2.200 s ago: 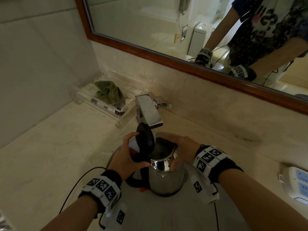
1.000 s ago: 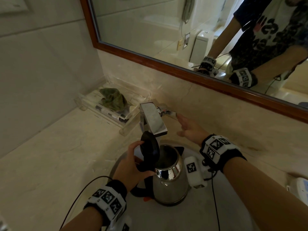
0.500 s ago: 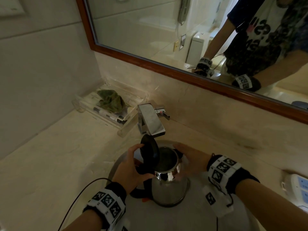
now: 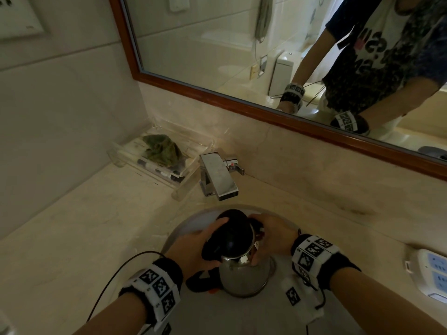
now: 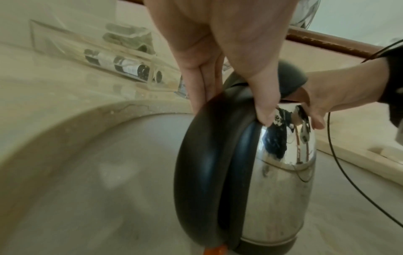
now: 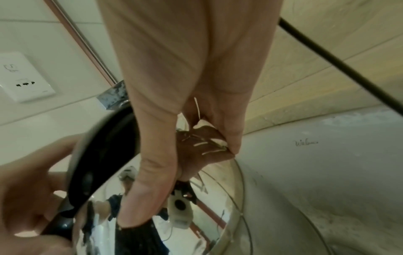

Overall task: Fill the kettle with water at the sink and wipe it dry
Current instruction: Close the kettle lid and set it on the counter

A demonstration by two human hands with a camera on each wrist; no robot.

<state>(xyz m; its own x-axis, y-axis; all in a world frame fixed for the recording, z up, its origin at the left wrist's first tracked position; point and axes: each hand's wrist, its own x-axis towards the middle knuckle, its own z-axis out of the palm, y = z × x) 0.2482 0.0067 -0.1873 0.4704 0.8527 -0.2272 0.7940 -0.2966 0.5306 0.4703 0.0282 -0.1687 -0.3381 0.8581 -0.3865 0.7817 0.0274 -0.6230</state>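
Note:
The steel kettle (image 4: 244, 274) stands upright in the sink basin (image 4: 183, 228), below and in front of the chrome faucet (image 4: 217, 175). Its black lid (image 4: 232, 238) lies down over the mouth. My left hand (image 4: 205, 240) grips the top of the kettle, fingers over the lid and thumb by the black handle (image 5: 202, 172). Holding the upper steel body from the right, my right hand (image 4: 263, 235) has its thumb (image 6: 152, 172) pressed on the metal. No water runs from the faucet. A crumpled green cloth (image 4: 162, 149) lies in a clear tray at the back left.
The clear tray (image 4: 121, 153) also holds small bottles beside the faucet. A white power strip (image 4: 433, 272) sits on the counter at the right. A framed mirror (image 4: 217, 97) runs along the back wall. Cables trail from both wrists.
The lid went from standing upright in my left hand to lying down over the mouth. My right hand reached toward the faucet lever, then came back to the kettle's side.

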